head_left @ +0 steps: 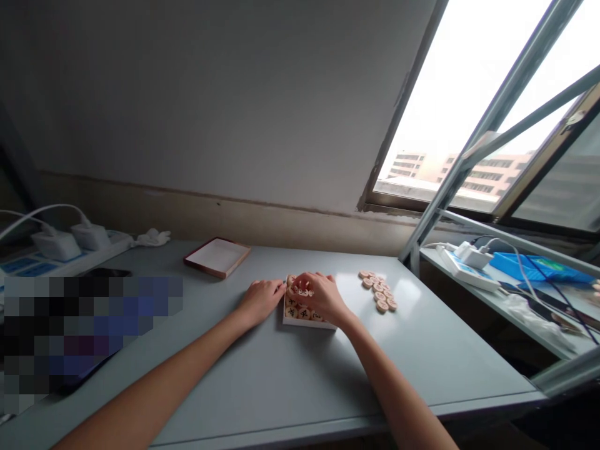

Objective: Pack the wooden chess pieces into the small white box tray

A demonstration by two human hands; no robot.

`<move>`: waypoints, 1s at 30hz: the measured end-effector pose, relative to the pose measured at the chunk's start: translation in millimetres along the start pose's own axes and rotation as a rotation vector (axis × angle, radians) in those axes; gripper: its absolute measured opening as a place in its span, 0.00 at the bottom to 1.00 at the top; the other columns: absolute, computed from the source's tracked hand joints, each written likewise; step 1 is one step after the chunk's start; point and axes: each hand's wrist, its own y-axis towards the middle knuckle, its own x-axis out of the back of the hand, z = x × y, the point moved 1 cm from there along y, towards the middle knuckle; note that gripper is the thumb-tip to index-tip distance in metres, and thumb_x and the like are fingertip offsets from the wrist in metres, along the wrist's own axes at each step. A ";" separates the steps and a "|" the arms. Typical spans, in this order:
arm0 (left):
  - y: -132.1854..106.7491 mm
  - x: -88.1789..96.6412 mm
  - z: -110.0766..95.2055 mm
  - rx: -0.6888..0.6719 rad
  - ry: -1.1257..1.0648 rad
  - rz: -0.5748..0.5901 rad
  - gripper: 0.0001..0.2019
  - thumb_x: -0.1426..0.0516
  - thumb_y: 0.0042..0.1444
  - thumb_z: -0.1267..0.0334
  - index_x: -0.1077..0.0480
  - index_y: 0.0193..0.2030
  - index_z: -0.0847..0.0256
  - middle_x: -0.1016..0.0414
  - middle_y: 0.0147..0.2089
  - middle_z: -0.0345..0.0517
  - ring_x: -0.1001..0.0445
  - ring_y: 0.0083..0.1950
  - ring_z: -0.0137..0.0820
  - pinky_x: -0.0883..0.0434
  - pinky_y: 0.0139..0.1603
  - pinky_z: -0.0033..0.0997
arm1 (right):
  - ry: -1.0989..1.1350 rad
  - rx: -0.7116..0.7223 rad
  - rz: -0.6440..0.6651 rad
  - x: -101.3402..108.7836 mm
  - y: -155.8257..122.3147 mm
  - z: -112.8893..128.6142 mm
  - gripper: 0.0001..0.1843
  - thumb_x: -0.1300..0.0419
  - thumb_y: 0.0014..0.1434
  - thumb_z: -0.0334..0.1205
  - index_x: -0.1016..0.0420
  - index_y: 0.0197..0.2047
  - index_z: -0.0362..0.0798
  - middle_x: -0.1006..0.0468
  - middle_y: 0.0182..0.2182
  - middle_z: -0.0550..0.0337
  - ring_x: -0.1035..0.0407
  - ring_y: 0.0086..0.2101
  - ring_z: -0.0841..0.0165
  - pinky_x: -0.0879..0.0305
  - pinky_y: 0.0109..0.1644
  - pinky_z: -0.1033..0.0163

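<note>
A shallow box (309,323) with pale sides sits on the grey desk, holding rows of round wooden Chinese chess pieces (291,312) marked with characters. My left hand (263,300) rests on the desk and closes its fingertips against the box's left edge. Over the box, my right hand (322,295) is bent downward, its thumb and fingers closed around a chess piece (307,292) among the others. The hand covers the box's right and far parts. More loose chess pieces (379,290) lie in a cluster on the desk to the right.
A box lid (220,256) lies with its white inside up near the wall. At the left are a power strip (112,242) with chargers and a blurred-out area (84,331). A metal frame post (429,219) rises at the right, beside a lower shelf with a blue tray (529,267).
</note>
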 end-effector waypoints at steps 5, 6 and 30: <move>-0.4 1.3 -1.2 -0.003 -0.004 -0.004 0.17 0.58 0.59 0.57 0.30 0.37 0.59 0.24 0.37 0.48 0.27 0.40 0.36 0.39 0.36 0.29 | -0.146 0.126 -0.033 -4.4 -3.5 1.7 0.10 0.46 0.57 0.44 0.33 0.40 0.48 0.26 0.34 0.59 0.37 0.38 0.66 0.52 0.42 0.61; -0.6 1.6 -1.4 0.000 -0.007 -0.007 0.17 0.57 0.59 0.56 0.30 0.37 0.59 0.24 0.37 0.48 0.27 0.39 0.36 0.39 0.36 0.29 | -0.160 0.145 -0.043 -2.6 -4.1 0.1 0.10 0.46 0.57 0.43 0.33 0.40 0.48 0.26 0.34 0.58 0.37 0.37 0.67 0.52 0.42 0.61; -0.4 -2.0 -2.2 0.033 -0.024 -0.021 0.18 0.57 0.58 0.54 0.29 0.32 0.58 0.24 0.33 0.46 0.28 0.35 0.34 0.42 0.32 0.27 | -0.507 -0.528 0.025 29.7 -19.9 -78.3 0.16 0.56 0.58 0.31 0.28 0.40 0.43 0.27 0.39 0.50 0.37 0.44 0.62 0.55 0.52 0.54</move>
